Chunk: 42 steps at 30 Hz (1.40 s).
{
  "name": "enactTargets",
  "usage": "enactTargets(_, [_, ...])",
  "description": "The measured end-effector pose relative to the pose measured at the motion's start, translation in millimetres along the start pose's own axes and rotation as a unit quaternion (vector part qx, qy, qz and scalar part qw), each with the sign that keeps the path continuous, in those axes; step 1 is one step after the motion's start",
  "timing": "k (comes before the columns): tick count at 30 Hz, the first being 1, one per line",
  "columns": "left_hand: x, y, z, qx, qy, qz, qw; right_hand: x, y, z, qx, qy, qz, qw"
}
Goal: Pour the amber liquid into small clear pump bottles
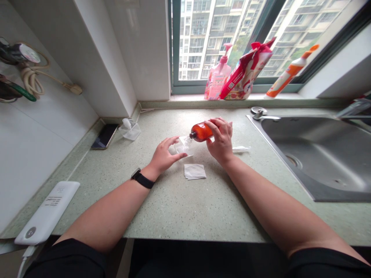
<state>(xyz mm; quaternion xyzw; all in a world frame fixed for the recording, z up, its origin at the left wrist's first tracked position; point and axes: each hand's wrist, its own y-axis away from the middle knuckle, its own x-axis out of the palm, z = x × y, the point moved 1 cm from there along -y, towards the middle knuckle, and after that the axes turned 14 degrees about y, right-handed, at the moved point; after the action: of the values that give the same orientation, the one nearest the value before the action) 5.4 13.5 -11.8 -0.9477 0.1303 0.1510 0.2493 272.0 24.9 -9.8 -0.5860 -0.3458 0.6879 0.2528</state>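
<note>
My right hand (222, 139) grips an amber bottle (202, 131), tipped on its side with its uncapped dark neck pointing left. The neck is above a small clear plastic container (185, 146) on the countertop. Around the left side of that container curve the thumb and fingers of my left hand (165, 154), which wears a black watch. The container's contents are hard to make out. Just in front of it lies a folded white tissue (194, 171). A thin item in clear wrapping (241, 149) rests to the right, partly behind my right hand.
A steel sink (327, 154) is set in the speckled counter (203, 216) on the right. To the left are a phone (105, 136), a clear plastic box (130, 130) and a white power bank (49, 212). Bottles and a red bag (246, 73) stand on the windowsill.
</note>
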Motion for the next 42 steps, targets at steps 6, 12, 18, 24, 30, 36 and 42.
enactTargets(6, [0.0,-0.2,-0.1,0.000,0.002,-0.001,1.000,-0.1,-0.3,0.0,-0.003,0.015,-0.001,1.000])
enactTargets(12, [-0.2,-0.2,-0.6,-0.001,0.004,-0.002,1.000,-0.8,-0.3,0.3,-0.005,0.006,-0.008,1.000])
enactTargets(18, [-0.2,-0.4,0.3,-0.001,0.002,-0.001,1.000,-0.2,-0.4,-0.7,-0.001,0.000,0.003,1.000])
enactTargets(24, [-0.5,0.1,-0.7,-0.002,0.000,0.001,1.000,-0.9,-0.3,1.1,0.000,0.008,-0.006,1.000])
enactTargets(30, [-0.7,0.4,0.1,0.002,-0.005,0.000,1.000,-0.2,0.0,0.6,-0.009,0.008,-0.020,1.000])
enactTargets(36, [-0.9,0.7,-0.1,0.002,-0.002,0.003,1.000,-0.3,-0.6,-0.4,-0.006,0.022,0.002,1.000])
enactTargets(42, [-0.6,0.4,0.4,0.000,0.006,0.001,1.000,-0.6,-0.9,-0.2,-0.006,0.018,0.001,1.000])
